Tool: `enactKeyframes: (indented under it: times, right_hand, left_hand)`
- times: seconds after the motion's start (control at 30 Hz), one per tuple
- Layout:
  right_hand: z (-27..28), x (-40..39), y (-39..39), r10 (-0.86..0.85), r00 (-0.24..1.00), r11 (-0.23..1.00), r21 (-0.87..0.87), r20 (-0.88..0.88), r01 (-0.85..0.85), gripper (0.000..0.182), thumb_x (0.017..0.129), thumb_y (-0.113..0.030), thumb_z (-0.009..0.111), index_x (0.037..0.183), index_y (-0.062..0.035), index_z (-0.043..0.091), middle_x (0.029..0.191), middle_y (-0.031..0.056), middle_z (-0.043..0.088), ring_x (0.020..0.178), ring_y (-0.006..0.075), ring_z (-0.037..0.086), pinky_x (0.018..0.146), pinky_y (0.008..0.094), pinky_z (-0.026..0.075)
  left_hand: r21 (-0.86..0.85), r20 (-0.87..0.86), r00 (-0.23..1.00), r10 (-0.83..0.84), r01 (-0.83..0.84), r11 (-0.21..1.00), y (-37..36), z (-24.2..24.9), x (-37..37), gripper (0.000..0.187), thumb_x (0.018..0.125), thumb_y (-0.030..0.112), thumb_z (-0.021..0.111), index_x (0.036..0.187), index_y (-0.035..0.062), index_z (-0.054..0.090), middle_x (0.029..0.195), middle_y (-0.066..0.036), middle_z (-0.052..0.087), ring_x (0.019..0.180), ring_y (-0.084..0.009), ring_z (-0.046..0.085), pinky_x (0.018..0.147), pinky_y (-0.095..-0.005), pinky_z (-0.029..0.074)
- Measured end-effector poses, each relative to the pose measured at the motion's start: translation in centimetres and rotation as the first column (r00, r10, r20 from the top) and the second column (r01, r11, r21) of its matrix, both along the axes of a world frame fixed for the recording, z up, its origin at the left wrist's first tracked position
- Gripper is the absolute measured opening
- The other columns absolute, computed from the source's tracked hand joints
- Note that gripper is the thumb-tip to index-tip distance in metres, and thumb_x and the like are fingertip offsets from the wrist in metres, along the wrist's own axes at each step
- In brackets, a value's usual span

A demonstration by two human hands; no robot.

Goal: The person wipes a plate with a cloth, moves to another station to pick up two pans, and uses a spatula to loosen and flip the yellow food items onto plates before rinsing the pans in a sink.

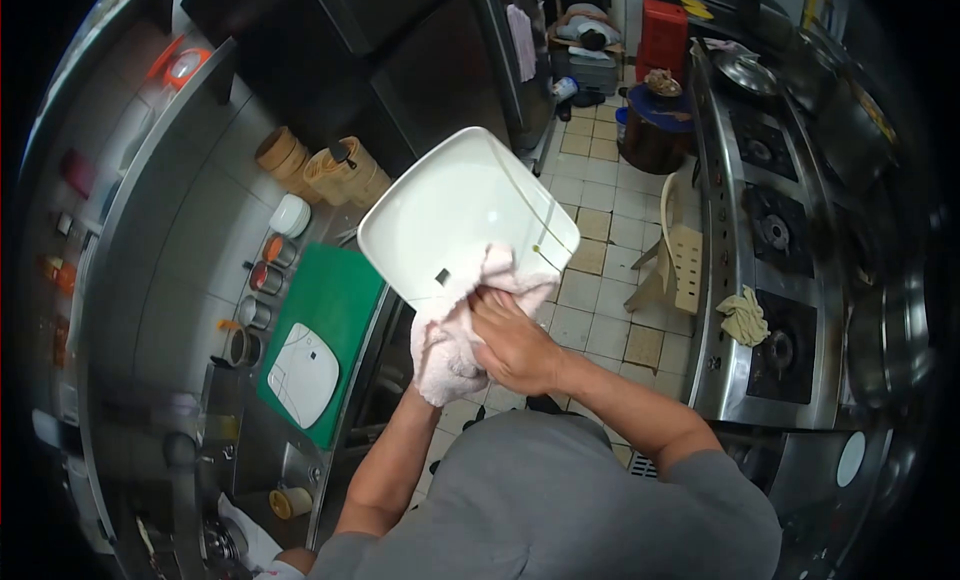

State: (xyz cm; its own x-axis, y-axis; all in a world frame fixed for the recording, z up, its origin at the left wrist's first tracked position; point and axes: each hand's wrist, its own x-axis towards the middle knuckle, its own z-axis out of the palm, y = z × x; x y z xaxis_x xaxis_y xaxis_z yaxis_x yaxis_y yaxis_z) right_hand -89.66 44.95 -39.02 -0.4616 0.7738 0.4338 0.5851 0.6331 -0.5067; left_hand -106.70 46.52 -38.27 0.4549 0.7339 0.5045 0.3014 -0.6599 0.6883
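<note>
A large white square plate (440,210) with a thin line pattern and a small dark square is held up in front of my body. A pale pink cloth (450,345) lies over its near edge. My right hand (515,345) presses the cloth against the plate, its fingers partly sunk in the folds. Beneath the cloth, my left hand is hidden; only the forearm shows, reaching up to the plate's near left corner. On the green cutting board (330,290) to the left rests another white plate (303,375) with a similar pattern.
Left counter: metal containers (257,311), white bowls (290,216) and bamboo steamers (345,175). Right: a gas stove (775,230) with a yellowish cloth (743,317). Beyond the plate are a beige chair (680,255) and a round stool (655,140). Part of another person shows at the lower left.
</note>
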Motion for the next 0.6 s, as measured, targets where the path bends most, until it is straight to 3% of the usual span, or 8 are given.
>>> enactKeyframes:
  times: [0.07, 0.1, 0.2, 0.27, 0.37, 0.47, 0.57, 0.6]
  right_hand:
    - [1.5, -1.6, 1.3, 0.055, 0.983, 0.996, 0.081, -0.174, -0.041, 0.048, 0.096, -0.021, 0.048, 0.134, 0.0089, 0.047, 0.137, 0.0312, 0.048, 0.134, 0.0448, 0.042, 0.112, 0.0558, 0.031]
    - [2.6, -2.1, 2.3, 0.094, 0.980, 0.994, 0.073, -0.176, -0.082, 0.042, 0.095, -0.021, 0.050, 0.127, 0.0068, 0.052, 0.129, 0.0295, 0.053, 0.127, 0.0437, 0.047, 0.110, 0.0548, 0.033]
    - [4.3, -3.4, 6.6, 0.101, 0.979, 0.984, 0.162, -0.178, -0.072, 0.029, 0.094, -0.020, 0.052, 0.112, 0.0023, 0.059, 0.114, 0.0251, 0.059, 0.115, 0.0416, 0.054, 0.105, 0.0532, 0.037]
    - [4.2, -3.6, 9.3, -0.001, 0.990, 0.936, 0.347, -0.139, 0.050, 0.022, 0.092, -0.019, 0.054, 0.101, -0.0015, 0.064, 0.101, 0.0214, 0.064, 0.102, 0.0393, 0.061, 0.097, 0.0503, 0.043]
    - [1.6, -2.5, 13.1, -0.208, 0.963, 0.965, -0.129, 0.170, 0.231, 0.024, 0.091, -0.018, 0.054, 0.106, -0.0023, 0.064, 0.106, 0.0245, 0.064, 0.099, 0.0391, 0.063, 0.087, 0.0528, 0.048]
    - [-11.5, 0.4, 18.2, -0.442, 0.883, 0.892, 0.029, -0.157, 0.451, 0.027, 0.091, -0.016, 0.056, 0.116, -0.0105, 0.065, 0.114, 0.0204, 0.066, 0.108, 0.0382, 0.063, 0.095, 0.0519, 0.047]
    - [-14.8, 0.7, 15.0, -0.060, 0.973, 0.974, -0.228, -0.225, 0.008, 0.039, 0.090, -0.017, 0.060, 0.126, 0.0002, 0.059, 0.123, 0.0244, 0.064, 0.116, 0.0366, 0.061, 0.100, 0.0447, 0.048]
    - [-16.0, -0.8, 13.4, -0.039, 0.943, 0.950, -0.306, -0.329, -0.068, 0.044, 0.091, -0.018, 0.061, 0.128, 0.0035, 0.057, 0.124, 0.0247, 0.064, 0.117, 0.0342, 0.062, 0.100, 0.0416, 0.049]
  left_hand:
    - [0.328, -0.665, 0.740, 0.100, 0.169, 0.929, -1.1, 0.9, -1.7, 0.075, 0.063, 0.034, 0.083, 0.127, 0.0032, 0.058, 0.127, -0.013, 0.061, 0.122, -0.0296, 0.054, 0.111, -0.0414, 0.038]
    - [-0.252, -0.552, 0.808, -0.208, 0.076, 0.965, 0.3, -2.9, -3.7, 0.095, 0.051, 0.045, 0.087, 0.135, 0.0127, 0.056, 0.137, -0.013, 0.054, 0.132, -0.0289, 0.046, 0.116, -0.0425, 0.030]
    - [-0.201, -0.794, 0.512, -0.327, 0.287, 0.937, 1.6, -2.2, -6.7, 0.076, 0.063, 0.042, 0.084, 0.129, 0.0121, 0.061, 0.135, -0.012, 0.056, 0.132, -0.0284, 0.046, 0.117, -0.0423, 0.027]
    - [-0.312, -0.201, 0.962, -0.184, 0.115, 0.943, 2.2, -17.7, -7.8, 0.068, 0.081, 0.038, 0.070, 0.139, 0.0095, 0.051, 0.136, -0.012, 0.054, 0.137, -0.0253, 0.041, 0.120, -0.0401, 0.024]
    - [-0.579, 0.436, 0.898, 0.052, 0.236, 0.780, -1.2, -16.0, -8.2, 0.055, 0.091, 0.034, 0.062, 0.139, 0.0090, 0.051, 0.138, -0.011, 0.053, 0.138, -0.0241, 0.040, 0.122, -0.0403, 0.022]
    - [-0.185, -0.537, 0.817, 0.209, -0.356, 0.916, -3.3, -10.9, -9.2, 0.048, 0.079, 0.022, 0.073, 0.125, 0.0098, 0.065, 0.129, -0.008, 0.063, 0.128, -0.0232, 0.052, 0.118, -0.0430, 0.027]
    - [-0.275, 0.364, 0.802, 0.473, -0.393, 0.878, -3.8, -12.9, -9.5, 0.026, 0.098, 0.010, 0.056, 0.123, 0.0032, 0.058, 0.113, -0.008, 0.065, 0.106, -0.0168, 0.064, 0.097, -0.0349, 0.052]
    - [-0.600, 0.783, 0.319, 0.534, 0.162, 0.783, -3.5, -12.2, -9.8, 0.022, 0.098, 0.007, 0.055, 0.120, 0.0042, 0.059, 0.104, -0.005, 0.065, 0.092, -0.0145, 0.066, 0.082, -0.0283, 0.056]
